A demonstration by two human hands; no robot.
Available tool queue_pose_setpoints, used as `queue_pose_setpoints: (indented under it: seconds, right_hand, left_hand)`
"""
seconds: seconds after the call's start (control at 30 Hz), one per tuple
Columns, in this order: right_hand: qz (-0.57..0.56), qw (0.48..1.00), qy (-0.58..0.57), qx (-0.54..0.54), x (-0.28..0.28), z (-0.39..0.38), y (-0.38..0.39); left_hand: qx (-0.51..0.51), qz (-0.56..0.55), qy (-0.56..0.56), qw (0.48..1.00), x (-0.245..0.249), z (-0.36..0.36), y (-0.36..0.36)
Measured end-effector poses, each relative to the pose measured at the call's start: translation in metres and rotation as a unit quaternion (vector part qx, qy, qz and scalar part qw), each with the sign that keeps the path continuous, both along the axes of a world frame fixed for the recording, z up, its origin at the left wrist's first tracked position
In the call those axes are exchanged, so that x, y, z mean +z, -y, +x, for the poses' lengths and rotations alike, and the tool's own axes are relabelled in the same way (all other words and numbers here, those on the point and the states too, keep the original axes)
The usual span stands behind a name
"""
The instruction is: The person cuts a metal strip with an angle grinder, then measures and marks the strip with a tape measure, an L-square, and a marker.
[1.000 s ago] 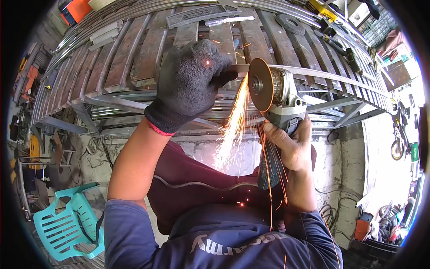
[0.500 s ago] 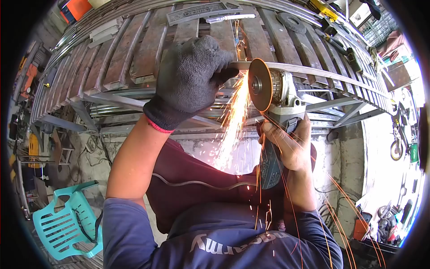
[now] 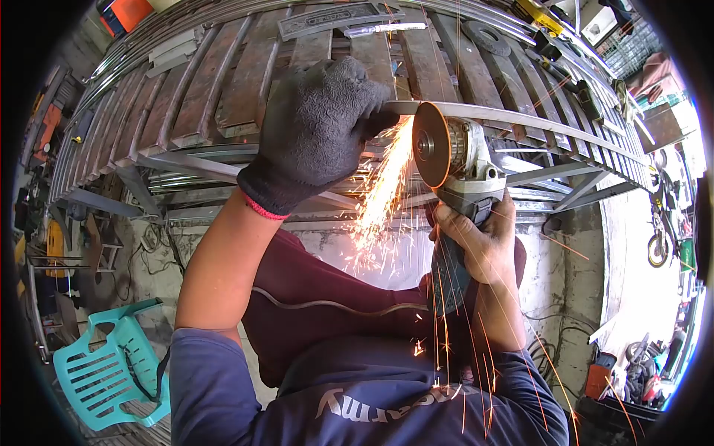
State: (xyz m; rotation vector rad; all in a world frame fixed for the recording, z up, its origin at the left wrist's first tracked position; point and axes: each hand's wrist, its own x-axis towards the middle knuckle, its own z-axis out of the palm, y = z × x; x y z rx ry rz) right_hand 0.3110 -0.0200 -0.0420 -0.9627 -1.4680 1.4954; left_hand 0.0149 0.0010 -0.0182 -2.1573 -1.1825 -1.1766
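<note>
My left hand (image 3: 316, 126), in a dark glove with a red cuff edge, is closed around the end of a thin metal bar (image 3: 520, 117) at the front of the slatted metal bench. Bare and wrapped round the body of an angle grinder (image 3: 470, 167), my right hand (image 3: 480, 234) is right of centre. The grinder's brown disc (image 3: 431, 145) stands upright against the bar, just right of the glove. Bright sparks (image 3: 383, 201) stream down from the contact point, and thinner ones fall over my lap and right sleeve.
On the slatted bench (image 3: 230, 82) lie a metal plate (image 3: 335, 20), a white marker (image 3: 385, 30) and a loose dark disc (image 3: 486, 37). A teal plastic chair (image 3: 111, 364) stands at lower left. Tools and cables (image 3: 639, 364) are piled at lower right.
Both hands hold nearly the same places. The disc sits very slightly lower and to the right, and the spark pattern differs, with more sparks above the bench.
</note>
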Motion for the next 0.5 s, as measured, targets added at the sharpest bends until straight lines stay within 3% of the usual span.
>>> queue_pose_setpoints:
  seconds: [0.5]
  right_hand:
    - [0.006, 1.0, -0.013, -0.005, 0.0075, -0.0021, -0.0001]
  left_hand:
    - [-0.006, -0.006, 0.004, 1.0, 0.0017, 0.0015, -0.0009]
